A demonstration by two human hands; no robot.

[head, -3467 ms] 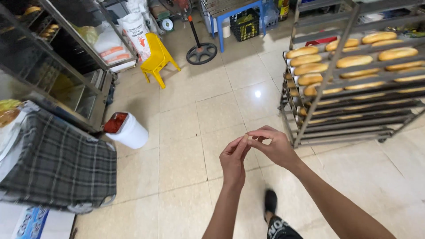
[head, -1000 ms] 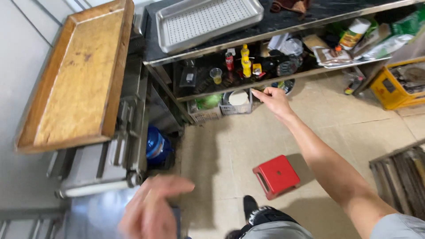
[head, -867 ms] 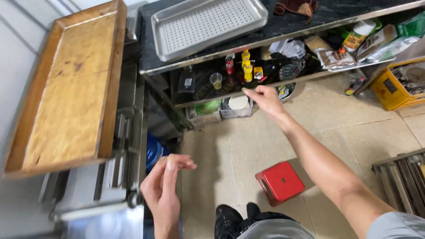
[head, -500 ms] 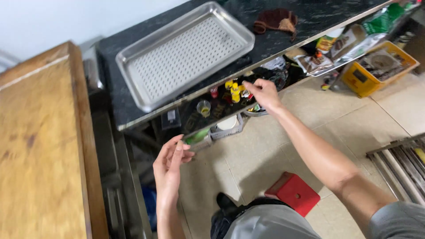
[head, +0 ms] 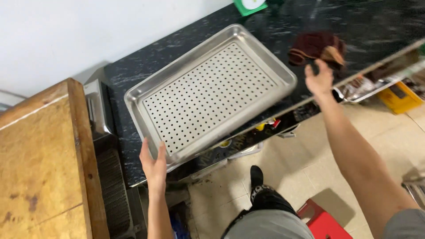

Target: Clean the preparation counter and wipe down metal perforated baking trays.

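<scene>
From the head view, we look down on a perforated steel tray (head: 210,95) lying flat on a dark marble counter (head: 380,26), with its near corner close to the counter's front edge. To get a good grip on it, we judge that we want both hands at opposite ends, palms snug against the rim, so the wide tray stays level and does not scrape the stone. Our left hand (head: 153,161) sits at the tray's near left corner, fingers spread and pointing up along the rim, the palm touching or just short of the metal; it does not close around anything yet. Our right hand (head: 319,79) is open too, fingers loosely spread, just beside the tray's right end and touching or nearly touching a brown cloth (head: 318,46) that lies crumpled on the counter; we cannot tell whether the fingertips press the cloth or only hover over it. Neither hand holds anything. To the left stands a wooden board (head: 37,163), well apart from the tray, and a red stool (head: 325,221) sits on the tiled floor below, near our foot. Bottles and clutter fill the shelf under the counter, too small to sort out.
</scene>
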